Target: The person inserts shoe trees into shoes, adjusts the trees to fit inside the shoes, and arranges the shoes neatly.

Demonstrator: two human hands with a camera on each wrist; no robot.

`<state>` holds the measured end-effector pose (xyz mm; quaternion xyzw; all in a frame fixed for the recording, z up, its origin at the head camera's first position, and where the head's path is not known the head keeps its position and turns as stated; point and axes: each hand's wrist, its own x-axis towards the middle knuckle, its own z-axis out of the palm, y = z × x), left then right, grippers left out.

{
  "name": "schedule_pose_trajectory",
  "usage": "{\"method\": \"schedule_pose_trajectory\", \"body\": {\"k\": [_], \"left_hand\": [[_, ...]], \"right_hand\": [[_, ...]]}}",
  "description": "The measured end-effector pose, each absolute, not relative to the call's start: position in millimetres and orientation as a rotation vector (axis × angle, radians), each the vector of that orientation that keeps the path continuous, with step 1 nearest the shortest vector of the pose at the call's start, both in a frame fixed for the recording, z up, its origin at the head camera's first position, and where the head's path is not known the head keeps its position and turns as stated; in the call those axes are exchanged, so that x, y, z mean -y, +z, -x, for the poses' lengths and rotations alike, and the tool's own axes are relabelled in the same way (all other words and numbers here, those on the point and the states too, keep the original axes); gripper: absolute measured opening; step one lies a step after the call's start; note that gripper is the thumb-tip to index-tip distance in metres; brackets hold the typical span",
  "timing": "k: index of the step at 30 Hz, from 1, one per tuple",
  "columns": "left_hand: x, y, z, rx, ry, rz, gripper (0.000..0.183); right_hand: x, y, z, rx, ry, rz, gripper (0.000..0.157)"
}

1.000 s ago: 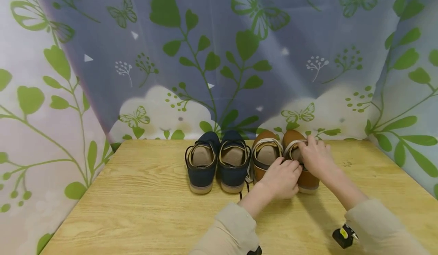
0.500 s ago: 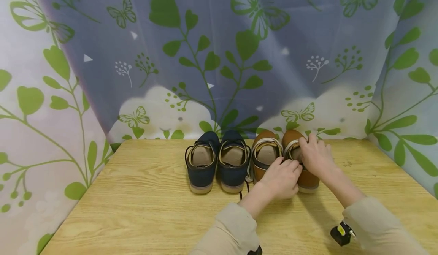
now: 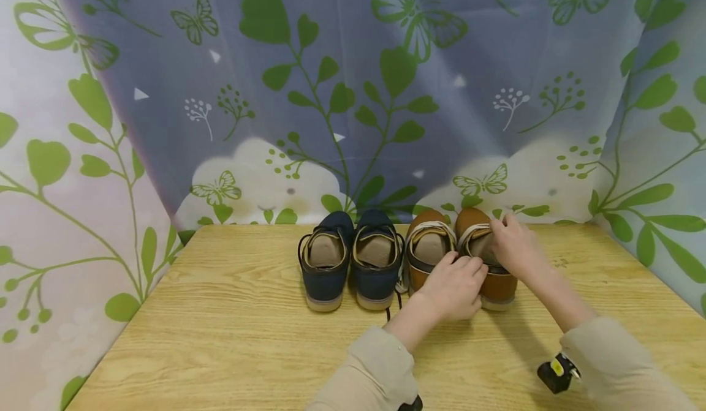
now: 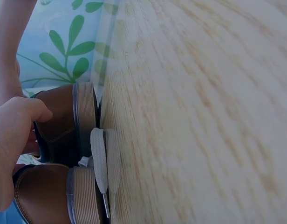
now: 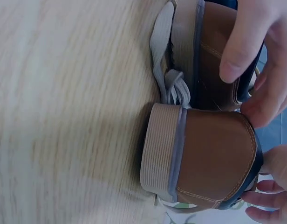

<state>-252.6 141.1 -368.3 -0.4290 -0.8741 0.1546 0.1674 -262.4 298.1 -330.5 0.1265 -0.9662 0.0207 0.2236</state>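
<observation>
A pair of brown lace-up shoes stands heels toward me at the back of the table. The right brown shoe (image 3: 499, 285) is between my hands. My right hand (image 3: 515, 245) pinches its collar on the right side. My left hand (image 3: 455, 285) lies over the neighbouring rims of both brown shoes. In the right wrist view its fingertips (image 5: 260, 114) curl at the right shoe's collar, while its thumb (image 5: 231, 70) stands off behind the gap. The left brown shoe (image 3: 420, 278) is partly covered by that hand. A pale lace (image 4: 99, 158) hangs between the two soles.
Two navy shoes, the left one (image 3: 325, 285) and the right one (image 3: 375, 288), stand close beside the brown pair. A dark lace end (image 3: 388, 316) lies on the wooden table (image 3: 220, 337). Behind hangs a leaf-patterned cloth (image 3: 342, 123).
My right hand has shifted slightly right with its fingers drawn closer together. The right brown shoe's heel has edged right, and more of its insole shows. My left hand keeps its place.
</observation>
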Motion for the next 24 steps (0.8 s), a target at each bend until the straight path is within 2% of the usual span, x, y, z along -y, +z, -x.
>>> {"method": "schedule_pose_trajectory", "body": {"k": [4,24], "left_hand": [[-140.9,-368.6,252.1,2.492,0.437,1.22,0.054],[-140.0,-367.6,252.2,2.479,0.44,1.226,0.054]], "right_hand": [[-300.0,-329.1,262.9,2.679,0.028,-0.324,0.037],[-299.9,-336.2,271.2,2.661,-0.154,-0.251,0.037]]}}
